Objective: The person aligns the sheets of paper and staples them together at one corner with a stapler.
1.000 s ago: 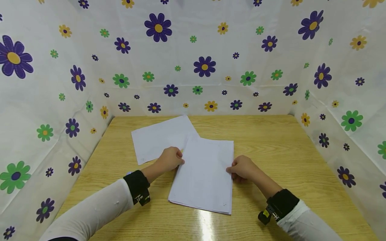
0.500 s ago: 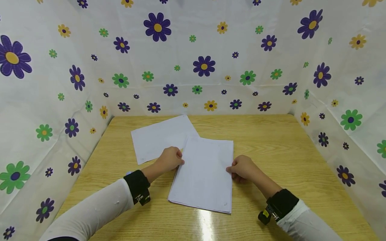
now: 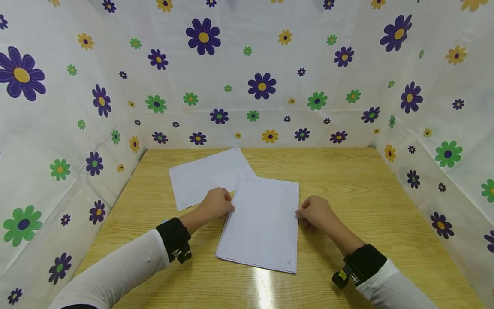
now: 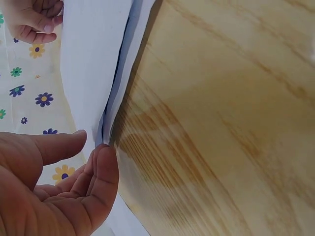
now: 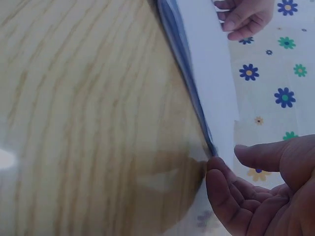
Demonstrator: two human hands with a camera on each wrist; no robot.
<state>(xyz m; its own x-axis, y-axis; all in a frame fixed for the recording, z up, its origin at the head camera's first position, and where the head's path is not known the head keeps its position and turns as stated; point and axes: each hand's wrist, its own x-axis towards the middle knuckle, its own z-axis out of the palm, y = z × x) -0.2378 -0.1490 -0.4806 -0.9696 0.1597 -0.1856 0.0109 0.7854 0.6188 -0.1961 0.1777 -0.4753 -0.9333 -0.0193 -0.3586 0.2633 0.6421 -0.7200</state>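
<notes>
A stack of white paper sheets (image 3: 264, 223) lies on the wooden table between both hands. The left hand (image 3: 215, 203) is at the stack's left edge; in the left wrist view its fingertips (image 4: 106, 155) touch the edge while the thumb (image 4: 64, 146) stands apart from them. At the right edge is the right hand (image 3: 317, 212). Its fingertips (image 5: 216, 167) meet the stack's side in the right wrist view, the thumb (image 5: 256, 156) held away. Slight gaps show between sheets along the sides. Another white sheet (image 3: 208, 176) lies behind, at the left, partly under the stack.
The wooden table (image 3: 347, 180) extends around the papers. White cloth with printed flowers (image 3: 231, 56) hangs at the back and both sides. A small bluish thing (image 3: 165, 221) peeks out behind the left wrist strap, mostly hidden.
The right hand has shifted slightly right, and its thumb has come off the top sheet to the edge. The left hand and the stack have hardly moved.
</notes>
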